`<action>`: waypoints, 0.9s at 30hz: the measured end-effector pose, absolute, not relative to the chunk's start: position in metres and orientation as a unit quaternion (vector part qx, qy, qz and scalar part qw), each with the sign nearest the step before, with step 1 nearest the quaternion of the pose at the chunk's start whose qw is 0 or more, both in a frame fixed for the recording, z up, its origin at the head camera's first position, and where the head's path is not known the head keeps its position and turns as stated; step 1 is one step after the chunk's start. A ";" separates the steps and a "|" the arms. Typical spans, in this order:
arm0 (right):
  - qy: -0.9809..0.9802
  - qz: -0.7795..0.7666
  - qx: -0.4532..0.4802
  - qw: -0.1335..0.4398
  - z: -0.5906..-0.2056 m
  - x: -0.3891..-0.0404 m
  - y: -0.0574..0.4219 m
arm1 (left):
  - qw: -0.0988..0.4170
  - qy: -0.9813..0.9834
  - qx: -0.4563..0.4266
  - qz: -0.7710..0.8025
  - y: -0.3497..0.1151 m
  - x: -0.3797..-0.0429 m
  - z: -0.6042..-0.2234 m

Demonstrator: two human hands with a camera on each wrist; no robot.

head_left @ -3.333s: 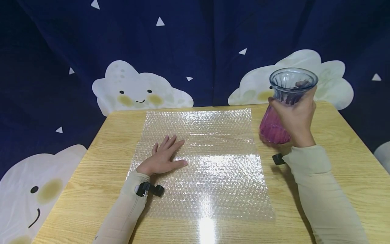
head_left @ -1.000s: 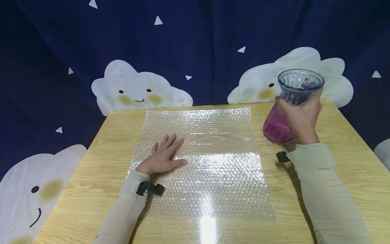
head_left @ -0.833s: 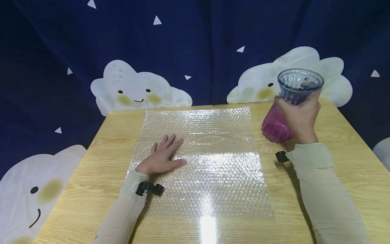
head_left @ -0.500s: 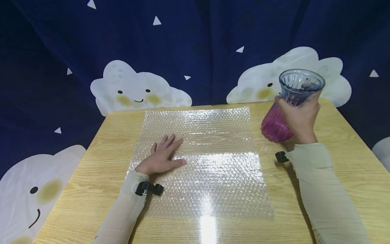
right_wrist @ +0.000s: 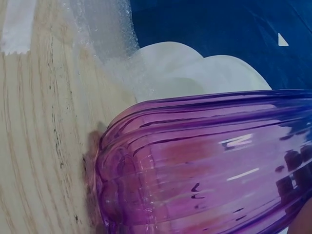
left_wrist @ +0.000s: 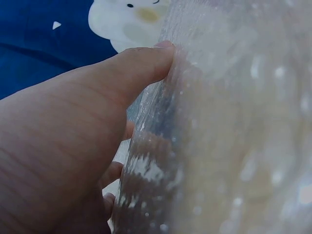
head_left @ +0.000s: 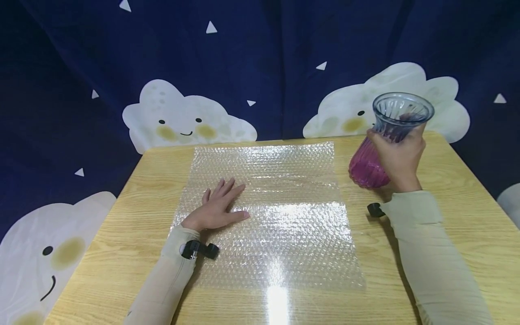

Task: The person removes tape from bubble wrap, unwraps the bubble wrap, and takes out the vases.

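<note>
A ribbed glass vase, pink at the base and bluish towards its flared rim, leans to the right at the right side of the table. My right hand grips it round the neck, with some fingers hidden behind the glass. In the right wrist view the base of the vase is close to the wood; I cannot tell whether it touches. A sheet of clear bubble wrap lies flat across the middle. On its left part rests my left hand, palm down with fingers spread, its thumb on the plastic.
The wooden table runs out on both sides of the sheet. Behind it hangs a dark blue curtain printed with white clouds and triangles. Small black cameras sit at both wrists. Light glares on the table's front.
Since the oldest frame, my right hand has shifted a little to the right with the vase, which leans slightly more. The left hand and the bubble wrap have stayed in place.
</note>
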State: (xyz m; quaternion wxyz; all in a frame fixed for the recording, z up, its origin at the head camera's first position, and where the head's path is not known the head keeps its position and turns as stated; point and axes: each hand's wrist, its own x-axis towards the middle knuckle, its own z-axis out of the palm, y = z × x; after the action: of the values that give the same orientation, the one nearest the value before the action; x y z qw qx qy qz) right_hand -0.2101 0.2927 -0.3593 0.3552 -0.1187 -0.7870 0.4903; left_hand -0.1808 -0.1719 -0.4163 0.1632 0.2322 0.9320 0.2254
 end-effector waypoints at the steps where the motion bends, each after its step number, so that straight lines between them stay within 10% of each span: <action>1: -0.787 0.490 -0.119 0.355 -0.360 -0.210 0.293 | 0.163 0.932 0.232 0.225 -0.172 -0.181 -0.416; 27: -0.787 0.503 -0.121 0.337 -0.361 -0.210 0.294 | 0.164 0.934 0.229 0.221 -0.171 -0.181 -0.417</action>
State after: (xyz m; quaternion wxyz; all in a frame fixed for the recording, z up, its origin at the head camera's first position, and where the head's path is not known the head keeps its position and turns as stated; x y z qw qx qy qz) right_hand -0.2095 0.2939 -0.3605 0.3369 -0.1211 -0.7867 0.5030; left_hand -0.1810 -0.1715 -0.4168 0.1640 0.2290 0.9337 0.2209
